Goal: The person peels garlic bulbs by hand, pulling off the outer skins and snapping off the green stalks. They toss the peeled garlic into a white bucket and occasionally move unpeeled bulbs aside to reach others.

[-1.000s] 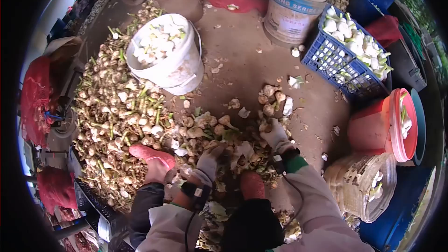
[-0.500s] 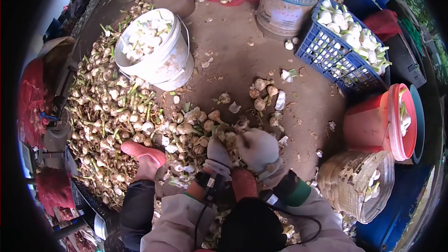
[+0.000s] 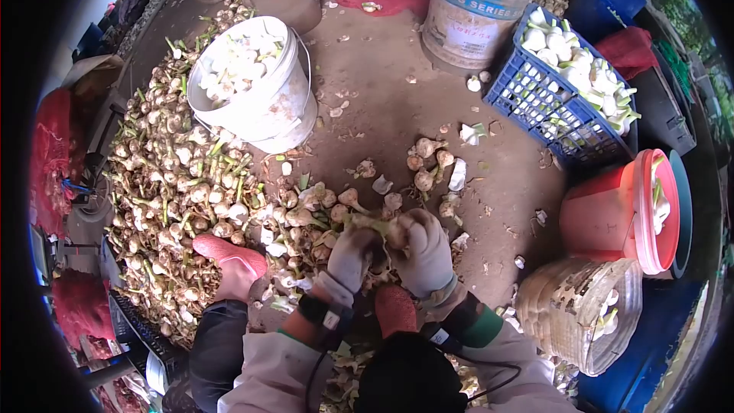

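Both my hands wear pale work gloves and meet low in the middle, above the edge of a garlic heap. My right hand [image 3: 426,254] is closed round a garlic bulb [image 3: 394,234], whose stem points left. My left hand [image 3: 349,261] is close against it with curled fingers; what they grip is hidden. Thin strips of peel hang between the hands. Unpeeled garlic bulbs [image 3: 300,216] lie just beyond my left hand. A few more loose bulbs [image 3: 424,179] and bits of white skin lie on the floor ahead of my right hand.
A large garlic heap [image 3: 164,176] spreads at left. A white bucket [image 3: 287,107] holds cleaned bulbs. To the right stand a blue crate [image 3: 527,99] of white garlic, a red bucket [image 3: 596,218] and a worn woven basket [image 3: 562,310]. A big paint bucket [image 3: 466,30] stands behind.
My hands have come up out of the bulbs and now hold a stemmed garlic bulb between them. The left hand has drawn slightly back and the right hand has turned more upright.
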Demonstrator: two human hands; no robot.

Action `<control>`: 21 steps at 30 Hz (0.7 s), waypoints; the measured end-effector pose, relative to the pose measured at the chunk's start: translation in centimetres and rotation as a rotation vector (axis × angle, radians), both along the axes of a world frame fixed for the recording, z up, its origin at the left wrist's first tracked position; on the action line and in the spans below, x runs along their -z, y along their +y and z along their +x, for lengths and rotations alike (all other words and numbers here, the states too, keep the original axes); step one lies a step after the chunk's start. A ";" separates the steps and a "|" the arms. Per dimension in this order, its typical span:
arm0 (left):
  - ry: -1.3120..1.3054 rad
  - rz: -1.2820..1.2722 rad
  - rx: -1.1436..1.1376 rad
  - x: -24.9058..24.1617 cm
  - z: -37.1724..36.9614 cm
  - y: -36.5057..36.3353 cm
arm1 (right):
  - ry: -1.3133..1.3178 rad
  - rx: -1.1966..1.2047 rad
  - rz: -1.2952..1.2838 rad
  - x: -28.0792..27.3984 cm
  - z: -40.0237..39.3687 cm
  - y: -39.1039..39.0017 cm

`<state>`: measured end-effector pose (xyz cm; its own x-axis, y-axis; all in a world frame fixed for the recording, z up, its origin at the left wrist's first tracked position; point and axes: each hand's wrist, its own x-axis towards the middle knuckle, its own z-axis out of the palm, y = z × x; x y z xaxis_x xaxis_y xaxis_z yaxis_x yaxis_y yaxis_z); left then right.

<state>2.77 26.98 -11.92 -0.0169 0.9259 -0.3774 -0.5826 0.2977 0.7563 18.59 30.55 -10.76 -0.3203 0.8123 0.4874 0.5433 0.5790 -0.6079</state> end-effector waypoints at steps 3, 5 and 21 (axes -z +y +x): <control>0.053 -0.079 0.046 -0.6 1.1 -0.4 | -0.201 -0.029 0.149 -0.8 0.2 -0.2; 0.185 0.023 0.136 -1.4 0.5 0.1 | -0.198 -0.007 0.115 -0.4 0.2 0.0; 0.646 0.313 0.271 -2.6 1.0 -0.7 | 0.694 -0.207 -0.791 0.7 -1.0 -1.2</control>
